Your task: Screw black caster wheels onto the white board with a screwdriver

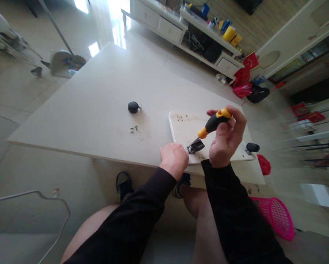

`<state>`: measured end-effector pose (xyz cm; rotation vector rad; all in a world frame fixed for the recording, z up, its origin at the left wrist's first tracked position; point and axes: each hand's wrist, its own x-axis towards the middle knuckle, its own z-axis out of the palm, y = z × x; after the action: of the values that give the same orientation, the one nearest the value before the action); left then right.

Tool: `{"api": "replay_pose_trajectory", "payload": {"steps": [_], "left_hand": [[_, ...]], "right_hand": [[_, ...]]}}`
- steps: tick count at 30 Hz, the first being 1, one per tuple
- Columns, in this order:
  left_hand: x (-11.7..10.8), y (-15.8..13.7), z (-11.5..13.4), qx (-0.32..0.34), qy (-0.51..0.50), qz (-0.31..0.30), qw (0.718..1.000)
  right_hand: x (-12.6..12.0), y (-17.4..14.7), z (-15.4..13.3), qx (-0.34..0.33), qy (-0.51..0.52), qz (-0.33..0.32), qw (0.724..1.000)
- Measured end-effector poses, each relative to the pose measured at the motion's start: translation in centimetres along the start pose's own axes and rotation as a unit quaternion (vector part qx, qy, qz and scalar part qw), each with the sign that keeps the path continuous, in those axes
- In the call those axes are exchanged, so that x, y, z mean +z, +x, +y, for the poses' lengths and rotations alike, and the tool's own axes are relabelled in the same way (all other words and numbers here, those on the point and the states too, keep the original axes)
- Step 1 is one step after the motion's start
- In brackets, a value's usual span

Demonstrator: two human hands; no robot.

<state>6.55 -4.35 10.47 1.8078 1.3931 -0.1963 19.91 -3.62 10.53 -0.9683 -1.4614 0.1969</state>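
We gripped the screwdriver (215, 123) in our R hand (224, 145), tip angled to the wheel (198, 145) below, prob. to reach its metal mount, w/ our L hand (175, 158) curled by the board (193, 124), prob. bracing, hold unclear.

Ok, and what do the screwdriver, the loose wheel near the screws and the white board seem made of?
Screwdriver: handle probably plastic with matte rubbery grip, from its yellow and black sections; shaft greyish, likely metal.
Wheel: likely black plastic, slight sheen; the silvery stem suggests metal.
Board: smooth white, rounded corners; plastic or painted wood, can't tell.
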Motion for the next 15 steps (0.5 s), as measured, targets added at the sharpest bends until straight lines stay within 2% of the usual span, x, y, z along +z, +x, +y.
{"api": "replay_pose_trajectory", "payload": {"steps": [7,12,15], "left_hand": [[0.24,0.06,-0.1,0.002,0.009,0.009,1.0],[0.27,-0.06,-0.17,0.004,0.012,0.015,1.0],[0.27,-0.08,-0.14,0.005,0.014,0.018,1.0]], "right_hand": [[-0.3,0.4,0.24,-0.025,-0.075,0.087,0.993],[-0.61,0.23,0.74,0.02,0.021,0.038,0.999],[-0.77,0.29,0.98,0.033,0.023,0.021,0.999]]}}
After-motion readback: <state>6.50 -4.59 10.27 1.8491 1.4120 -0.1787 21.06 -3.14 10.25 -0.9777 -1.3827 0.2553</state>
